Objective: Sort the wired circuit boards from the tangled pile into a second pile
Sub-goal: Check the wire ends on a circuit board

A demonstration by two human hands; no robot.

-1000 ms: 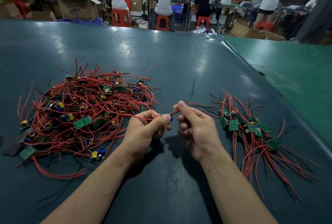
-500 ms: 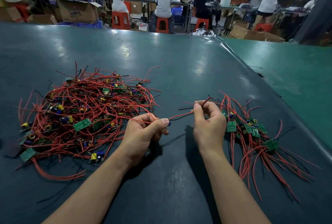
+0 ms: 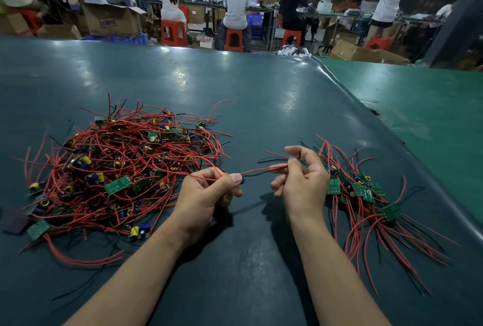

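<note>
Left hand: the left hand [image 3: 206,195] is curled, thumb and forefinger pinching a small wired circuit board [image 3: 242,181] of which only a blue part shows past the thumb tip; red leads from the tangle run into the same fingers.
Right hand: the right hand [image 3: 303,182] is raised just right of the left, its fingers curled and pinching the red and black wires [image 3: 258,170] that stretch between the two hands; more wire ends stick out leftward above its forefinger.
Hands together: the hands are apart, joined only by the taut wires.
Tangled pile: the tangled pile [image 3: 125,169] lies on the left of the surface, a heap of red wire with green boards, yellow and blue capacitors mixed in; it is near the left hand, and some strands reach it.
Second pile: the second pile [image 3: 366,195] lies on the right, just behind and beside the right hand, its green boards grouped at the far end and its red and black leads fanned toward the near right.
Surface: a dark teal mat [image 3: 235,95] covers the surface; a lighter green surface [image 3: 418,106] adjoins it on the right.
Background: seated workers on red stools [image 3: 234,39] at far benches, with cardboard boxes [image 3: 112,21] at the far left.
</note>
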